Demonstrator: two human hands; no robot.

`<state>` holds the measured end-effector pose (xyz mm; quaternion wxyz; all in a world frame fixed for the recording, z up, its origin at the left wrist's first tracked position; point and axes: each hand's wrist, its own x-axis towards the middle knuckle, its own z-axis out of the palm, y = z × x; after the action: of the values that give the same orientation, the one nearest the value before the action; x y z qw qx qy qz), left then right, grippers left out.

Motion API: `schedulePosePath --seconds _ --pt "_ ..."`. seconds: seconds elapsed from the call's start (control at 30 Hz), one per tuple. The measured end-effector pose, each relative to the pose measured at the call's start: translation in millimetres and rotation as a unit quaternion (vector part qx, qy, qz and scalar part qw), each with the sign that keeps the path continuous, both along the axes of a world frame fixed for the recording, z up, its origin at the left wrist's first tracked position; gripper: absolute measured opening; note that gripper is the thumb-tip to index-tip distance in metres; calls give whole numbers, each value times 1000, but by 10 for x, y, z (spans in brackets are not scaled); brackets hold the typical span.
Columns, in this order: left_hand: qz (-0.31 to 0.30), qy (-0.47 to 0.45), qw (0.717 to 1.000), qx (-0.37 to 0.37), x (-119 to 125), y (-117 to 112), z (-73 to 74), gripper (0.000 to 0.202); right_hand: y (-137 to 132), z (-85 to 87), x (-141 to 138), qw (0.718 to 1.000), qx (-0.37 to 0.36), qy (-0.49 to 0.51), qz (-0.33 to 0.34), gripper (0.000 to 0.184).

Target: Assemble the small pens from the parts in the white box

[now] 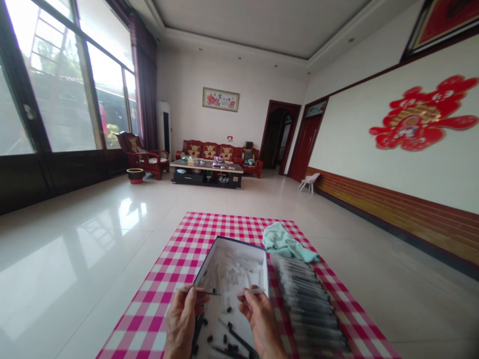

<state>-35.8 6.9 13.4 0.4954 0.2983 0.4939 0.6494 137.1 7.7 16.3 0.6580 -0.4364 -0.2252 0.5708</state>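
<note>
Over a white open box (209, 262) on a red-and-white checked cloth (179, 249), my left hand (182, 321) pinches a thin dark refill-like rod (204, 292). My right hand (262, 321) pinches a clear pen barrel (249, 291) level with it, the two ends close together. The box holds several clear tubes at its far end and small dark pen parts near my hands. A long row of assembled pens (309, 299) lies on the cloth right of the box.
A teal cloth (286, 244) lies crumpled beyond the pen row. The checked cloth sits on a glossy tiled floor. Far across the room stand a low coffee table (206, 172), red sofas and a small stool (310, 182) by the right wall.
</note>
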Motion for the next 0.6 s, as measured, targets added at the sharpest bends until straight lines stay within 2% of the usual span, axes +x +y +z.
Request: schedulePosePath --seconds 0.2,0.43,0.6 --pt "-54 -20 998 -18 0 -6 34 37 -24 16 5 998 -1 51 34 41" --pt "-185 -37 981 -42 13 -32 141 41 -63 61 -14 988 -34 91 123 39" --pt "-213 -147 966 3 -29 -54 168 46 -91 128 -13 985 -30 82 146 37"
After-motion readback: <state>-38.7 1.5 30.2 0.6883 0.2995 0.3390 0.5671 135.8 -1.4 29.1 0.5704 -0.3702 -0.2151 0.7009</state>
